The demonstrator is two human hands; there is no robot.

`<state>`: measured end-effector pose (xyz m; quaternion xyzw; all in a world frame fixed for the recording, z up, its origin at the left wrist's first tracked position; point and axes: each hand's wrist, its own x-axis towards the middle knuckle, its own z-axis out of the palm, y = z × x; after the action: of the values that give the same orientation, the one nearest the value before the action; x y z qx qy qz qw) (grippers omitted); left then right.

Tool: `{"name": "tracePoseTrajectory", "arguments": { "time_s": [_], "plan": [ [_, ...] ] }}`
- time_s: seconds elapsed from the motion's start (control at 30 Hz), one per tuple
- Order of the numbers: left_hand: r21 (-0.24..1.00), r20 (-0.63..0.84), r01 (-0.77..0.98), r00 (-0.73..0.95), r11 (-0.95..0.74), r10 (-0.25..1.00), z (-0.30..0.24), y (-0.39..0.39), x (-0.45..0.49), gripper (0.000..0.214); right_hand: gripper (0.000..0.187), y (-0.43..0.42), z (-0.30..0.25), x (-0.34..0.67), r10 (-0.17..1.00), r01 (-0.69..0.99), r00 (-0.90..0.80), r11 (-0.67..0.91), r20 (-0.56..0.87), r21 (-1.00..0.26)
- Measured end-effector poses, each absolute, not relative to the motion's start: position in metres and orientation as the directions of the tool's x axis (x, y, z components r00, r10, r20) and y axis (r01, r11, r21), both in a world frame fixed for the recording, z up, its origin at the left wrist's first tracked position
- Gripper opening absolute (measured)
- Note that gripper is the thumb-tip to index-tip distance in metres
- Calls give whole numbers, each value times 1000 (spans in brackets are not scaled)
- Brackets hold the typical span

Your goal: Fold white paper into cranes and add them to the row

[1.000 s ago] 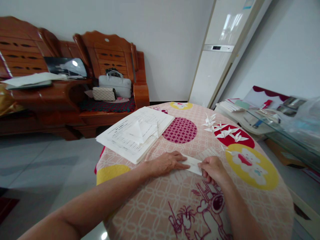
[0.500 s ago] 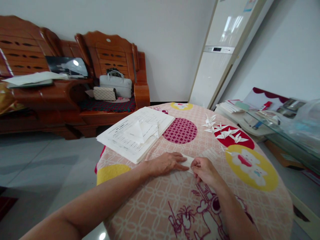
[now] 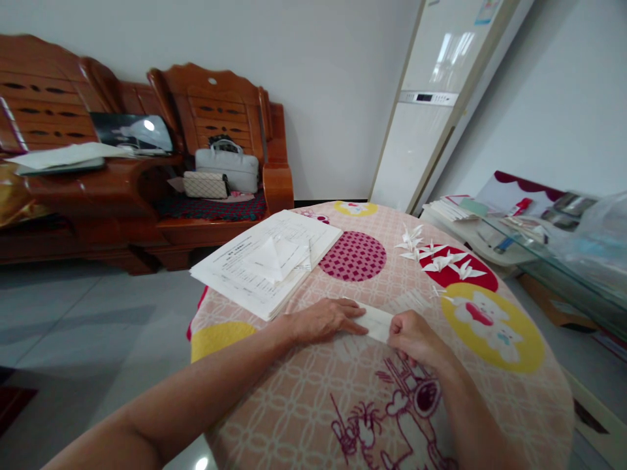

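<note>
1. White folded paper (image 3: 378, 324), a long narrow strip, lies flat near the middle of the round, cloth-covered desk (image 3: 294, 418), its length slanting from the left hand toward the right one.
2. On its left end rests the person's left hand (image 3: 329, 320), palm down, the fingers stretched out and a little apart, holding the strip against the cloth.
3. At the other end, the right hand (image 3: 416, 339) touches the strip with its fingers curled in narrow; from where I stand I cannot tell whether they pinch the paper or only press it.
4. Toward the desk's far right edge sit several white paper cranes (image 3: 443, 262), close together, some of them over a red circle (image 3: 482, 281) on the cloth.
5. Nearer the right edge is a yellow circle (image 3: 526, 346) with pale bears printed on it.
6. Along the desk's far left edge lies a stack of printed sheets (image 3: 230, 277), well apart from the strip, with a folded white piece (image 3: 271, 258) on top.
7. Beyond the far edge, a grey bag (image 3: 232, 171) sits on a carved wooden chair (image 3: 277, 176).
</note>
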<state>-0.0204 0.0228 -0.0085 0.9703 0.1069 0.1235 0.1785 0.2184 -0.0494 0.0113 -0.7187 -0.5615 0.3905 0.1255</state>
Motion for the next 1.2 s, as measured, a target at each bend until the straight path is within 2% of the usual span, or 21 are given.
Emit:
{"name": "tracePoseTrajectory", "arguments": {
  "time_s": [0.07, 0.17, 0.23, 0.3, 0.37, 0.43, 0.5, 0.57, 0.63, 0.7, 0.77, 0.83, 0.97, 1.2],
  "plan": [
    [363, 208, 170, 944, -916, 258, -10, 22, -21, 37, 11, -51, 15, 230, 901, 718, 41, -327, -431, -615],
    [322, 202, 178, 947, -930, 251, -8, 20, -19, 40, 5, -49, 16, 231, 926, 598, -37, -280, -375, -751],
    [291, 184, 173, 955, -941, 233, -6, 19, -18, 41, 5, -46, 16, 224, 955, 497, -25, -244, -295, -833],
    [263, 165, 176, 961, -949, 224, -5, 18, -17, 41, 8, -44, 17, 216, 979, 484, -26, -166, -203, -859],
    [249, 162, 182, 960, -951, 227, -5, 18, -17, 41, 10, -43, 20, 214, 993, 570, -17, -88, -120, -817],
    [249, 171, 184, 958, -951, 231, -5, 18, -17, 41, 10, -44, 25, 219, 992, 699, 118, -56, 37, -713],
    [252, 182, 185, 955, -950, 235, -5, 18, -17, 41, 11, -45, 28, 224, 954, 750, 235, -55, 187, -659],
    [246, 178, 186, 956, -951, 233, -4, 17, -17, 41, 15, -47, 28, 222, 966, 678, 200, -16, 164, -735],
    [229, 166, 187, 960, -955, 227, -3, 17, -16, 40, 15, -48, 24, 213, 995, 593, 68, 18, 72, -805],
    [210, 164, 184, 962, -960, 220, -4, 17, -15, 39, 13, -48, 18, 201, 997, 627, -64, 66, 33, -776],
    [201, 176, 177, 961, -963, 214, -7, 18, -15, 38, 13, -47, 11, 193, 992, 720, -121, 108, 29, -686],
    [206, 186, 169, 960, -964, 208, -10, 19, -15, 37, 10, -45, 6, 191, 992, 760, -127, 87, -15, -644],
    [248, 165, 166, 963, -954, 211, -11, 23, -22, 38, 10, -44, 4, 197, 990, 752, -105, 14, -99, -659],
    [337, 206, 194, 939, -921, 274, -6, 24, -52, 35, 13, -44, 6, 198, 987, 739, -98, -12, -125, -673]
  ]
}}
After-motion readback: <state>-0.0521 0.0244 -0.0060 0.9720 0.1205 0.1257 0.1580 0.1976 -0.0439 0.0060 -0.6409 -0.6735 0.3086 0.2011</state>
